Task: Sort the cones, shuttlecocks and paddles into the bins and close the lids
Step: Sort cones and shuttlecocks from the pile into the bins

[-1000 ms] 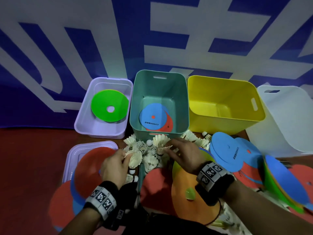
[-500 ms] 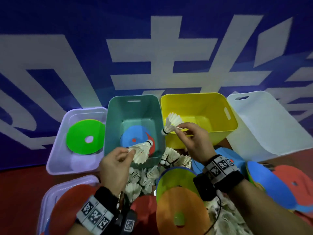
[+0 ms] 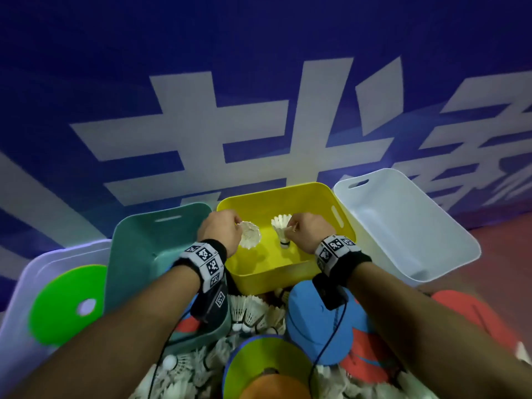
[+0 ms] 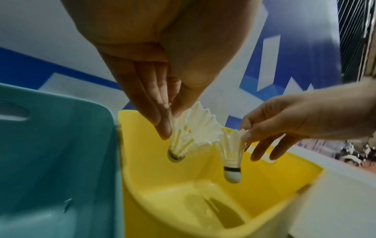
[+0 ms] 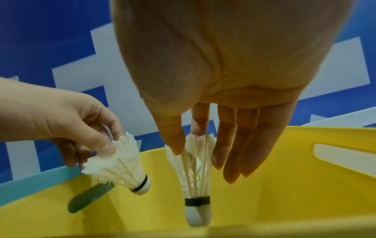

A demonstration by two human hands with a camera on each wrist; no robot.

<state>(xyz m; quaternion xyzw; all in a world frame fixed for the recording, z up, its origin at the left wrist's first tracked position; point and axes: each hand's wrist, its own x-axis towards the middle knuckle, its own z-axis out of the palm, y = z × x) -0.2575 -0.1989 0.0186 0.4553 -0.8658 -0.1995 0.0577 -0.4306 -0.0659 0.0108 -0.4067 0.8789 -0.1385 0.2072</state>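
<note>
- We have lifted both hands away from the shuttlecock pile on the floor; a second ago they were picking among it, and now they hang over the yellow bin (image 3: 322, 194).
- Our left hand (image 3: 220, 231) pinches the feather rim of one shuttlecock (image 4: 189, 138) between thumb and fingertips, the cork tilted down and toward the teal bin (image 3: 135, 254).
- Our right hand (image 3: 306, 231) pinches a second shuttlecock (image 5: 195, 177) by its feather tips, so that it hangs upright, cork down, inside the bin's mouth; the other fingers are nearly straight.
- Neither shuttlecock touches the bin floor yet, and that floor looks bare, so we judge these to be the first two in.
- The next step, we think, is simply to let go; the drop is short and the feathers are light.
- Much remains: a heap of shuttlecocks (image 3: 253, 312) in front of the bins, coloured discs such as the blue disc (image 3: 316, 321) around them, a green disc (image 3: 66, 306) in the lilac bin (image 3: 17, 298), the white bin (image 3: 403, 220), and no lid closed.
</note>
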